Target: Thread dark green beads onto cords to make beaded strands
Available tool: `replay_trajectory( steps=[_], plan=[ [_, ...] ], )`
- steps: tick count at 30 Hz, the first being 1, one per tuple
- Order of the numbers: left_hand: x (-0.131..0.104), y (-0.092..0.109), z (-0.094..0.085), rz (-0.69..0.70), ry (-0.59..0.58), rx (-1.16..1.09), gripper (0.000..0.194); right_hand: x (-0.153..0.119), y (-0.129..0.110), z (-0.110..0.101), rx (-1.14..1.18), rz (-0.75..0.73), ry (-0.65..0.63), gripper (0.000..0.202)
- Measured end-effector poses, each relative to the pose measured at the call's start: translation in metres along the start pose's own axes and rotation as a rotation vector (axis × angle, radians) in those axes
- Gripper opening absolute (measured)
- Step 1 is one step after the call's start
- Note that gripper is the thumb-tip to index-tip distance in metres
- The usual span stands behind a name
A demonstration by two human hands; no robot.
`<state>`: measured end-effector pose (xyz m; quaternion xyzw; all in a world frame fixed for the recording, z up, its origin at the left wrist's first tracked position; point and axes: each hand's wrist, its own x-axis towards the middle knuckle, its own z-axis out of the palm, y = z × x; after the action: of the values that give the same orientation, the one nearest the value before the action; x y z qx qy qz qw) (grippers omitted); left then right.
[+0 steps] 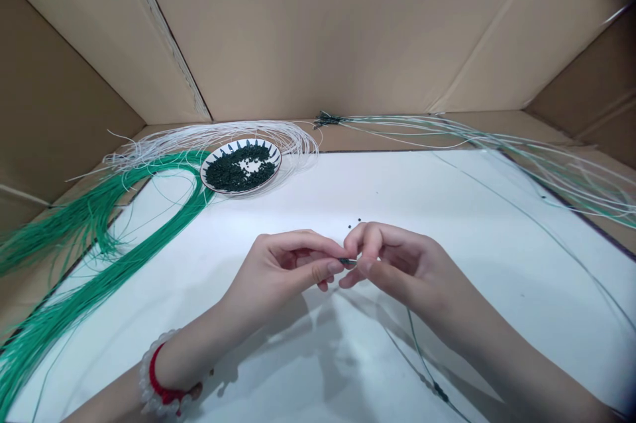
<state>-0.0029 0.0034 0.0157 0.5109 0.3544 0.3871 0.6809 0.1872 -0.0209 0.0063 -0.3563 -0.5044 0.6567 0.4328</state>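
My left hand pinches a small dark green beaded piece between thumb and forefinger, over the middle of the white board. Fingertips of my right hand close on a thin pale thread that comes out of this piece. The two hands almost touch, and the fingers hide most of the piece. Below my right hand a green cord runs down to a dark beaded knot near the bottom edge. A couple of loose dark beads lie just beyond the fingertips.
A patterned plate of dark green beads stands at the back left. Beside it lie a bundle of green cords and a coil of white cords. Beaded strands stretch along the back to the right. Cardboard walls surround the white board.
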Motion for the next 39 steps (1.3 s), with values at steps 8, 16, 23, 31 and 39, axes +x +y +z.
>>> replay_trajectory(
  steps=[8, 16, 23, 31, 39],
  plan=[
    [0.001, -0.002, -0.001, 0.028, 0.015, 0.001, 0.018, 0.000, 0.003, 0.002, -0.056, -0.008, 0.043, 0.031],
    [0.000, -0.004, 0.000, 0.059, 0.038, -0.070, 0.021, 0.002, 0.000, 0.004, 0.012, -0.009, 0.034, 0.022],
    [0.004, -0.007, -0.001, 0.045, 0.061, -0.064, 0.010, 0.004, 0.004, 0.004, 0.016, 0.019, 0.066, 0.019],
    [0.004, -0.010, -0.003, 0.003, 0.086, -0.043, 0.006, 0.006, 0.005, 0.010, -0.022, 0.027, 0.186, 0.023],
    [0.006, -0.008, -0.007, -0.029, 0.098, -0.097, 0.012, 0.009, 0.006, 0.009, -0.051, -0.006, 0.199, 0.021]
  ],
)
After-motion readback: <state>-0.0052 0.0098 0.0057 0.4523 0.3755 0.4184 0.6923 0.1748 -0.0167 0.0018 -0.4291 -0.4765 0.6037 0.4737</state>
